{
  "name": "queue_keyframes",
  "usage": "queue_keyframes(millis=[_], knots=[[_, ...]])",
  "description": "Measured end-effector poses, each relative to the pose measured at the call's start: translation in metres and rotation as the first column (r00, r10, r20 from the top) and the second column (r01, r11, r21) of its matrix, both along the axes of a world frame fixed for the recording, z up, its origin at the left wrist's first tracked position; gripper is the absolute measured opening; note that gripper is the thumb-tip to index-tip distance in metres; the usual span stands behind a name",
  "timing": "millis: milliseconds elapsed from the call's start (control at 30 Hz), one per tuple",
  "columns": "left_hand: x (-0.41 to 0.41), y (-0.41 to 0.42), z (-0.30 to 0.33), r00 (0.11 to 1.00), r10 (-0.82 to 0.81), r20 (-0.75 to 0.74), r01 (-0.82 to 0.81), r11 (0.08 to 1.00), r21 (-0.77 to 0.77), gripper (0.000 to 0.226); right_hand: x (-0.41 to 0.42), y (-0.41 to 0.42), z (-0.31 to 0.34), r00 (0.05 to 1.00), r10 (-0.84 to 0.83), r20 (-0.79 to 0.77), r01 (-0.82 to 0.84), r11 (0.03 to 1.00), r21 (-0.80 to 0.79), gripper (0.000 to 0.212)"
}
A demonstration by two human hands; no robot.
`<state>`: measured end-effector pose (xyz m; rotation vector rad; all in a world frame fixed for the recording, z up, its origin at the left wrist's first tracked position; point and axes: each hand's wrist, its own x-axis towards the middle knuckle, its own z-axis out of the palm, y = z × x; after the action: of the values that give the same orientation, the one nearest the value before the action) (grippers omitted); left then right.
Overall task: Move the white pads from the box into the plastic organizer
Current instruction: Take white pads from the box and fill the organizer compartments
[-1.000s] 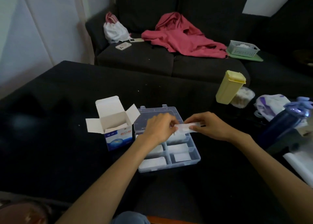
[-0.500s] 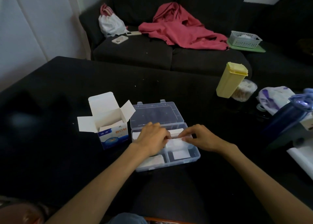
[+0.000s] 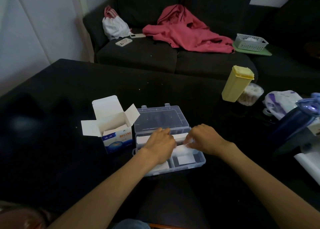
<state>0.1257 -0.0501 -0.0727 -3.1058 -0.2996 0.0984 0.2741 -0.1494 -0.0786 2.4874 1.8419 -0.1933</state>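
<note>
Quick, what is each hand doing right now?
Left hand: over the plastic organizer, fingers curled down; a grip cannot be told.
Right hand: pinches a white pad.

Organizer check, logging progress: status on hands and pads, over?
Left hand and right hand both pinching one white pad over the organizer. Some compartments already hold pads. Box open beside it. Nothing obstructing.
</note>
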Motion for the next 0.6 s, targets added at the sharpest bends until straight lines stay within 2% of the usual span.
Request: queue_keyframes(millis=[133,233,300,400,500,600], knots=[[0.003,-0.004,0.001,0.996,-0.034,-0.081,0.042,0.993,0.106,0.027,-0.008,0.0,-0.001,0.968,0.099,0.23,-0.099,0.995,-0.01,0.024],[0.005,-0.004,-0.001,0.992,-0.052,-0.116,0.068,0.989,0.133,0.027,-0.01,0.001,-0.002,0.961,0.108,0.255,-0.099,0.994,-0.048,0.025],[0.005,-0.004,0.0,0.994,-0.047,-0.102,0.06,0.991,0.123,0.028,-0.007,0.0,0.002,0.975,0.086,0.203,-0.076,0.996,-0.054,0.022],[-0.001,0.0,-0.001,0.999,-0.009,-0.042,0.011,0.999,0.044,0.031,-0.001,-0.001,0.011,1.0,0.006,0.007,-0.005,0.999,-0.044,0.019],[-0.014,0.009,0.001,0.995,0.07,0.07,-0.056,0.981,-0.187,0.033,0.002,-0.002,0.029,0.983,-0.068,-0.168,0.06,0.997,-0.052,0.017],[-0.041,0.022,0.018,0.944,0.234,0.231,-0.124,0.905,-0.408,0.029,-0.001,0.001,0.053,0.956,-0.088,-0.279,0.092,0.996,0.0,0.014]])
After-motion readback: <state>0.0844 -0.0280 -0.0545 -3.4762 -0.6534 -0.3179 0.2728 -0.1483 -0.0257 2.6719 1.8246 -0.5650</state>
